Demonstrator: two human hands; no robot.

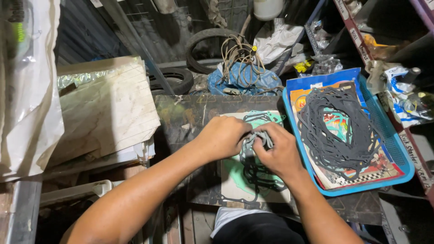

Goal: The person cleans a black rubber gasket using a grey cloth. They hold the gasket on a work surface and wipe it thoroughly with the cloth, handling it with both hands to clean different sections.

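Observation:
My left hand (222, 135) and my right hand (279, 151) meet at the middle of a dark worktop, both pinching a small grey gasket (258, 138) between their fingertips. Under the hands lies a pale card (230, 183) with green and black thin gaskets (260, 174) spread on it. To the right, a blue plastic basket (393, 140) holds a tangled heap of dark grey gaskets (337, 129) on top of colourful printed packs.
A pale stone slab (104, 108) and a white plastic sheet (27, 90) lie at the left. Tyres (176, 80), a blue bag with coiled wire (239, 74) and crumpled bags sit at the back. A shelf rack (407, 90) with packets stands at the right.

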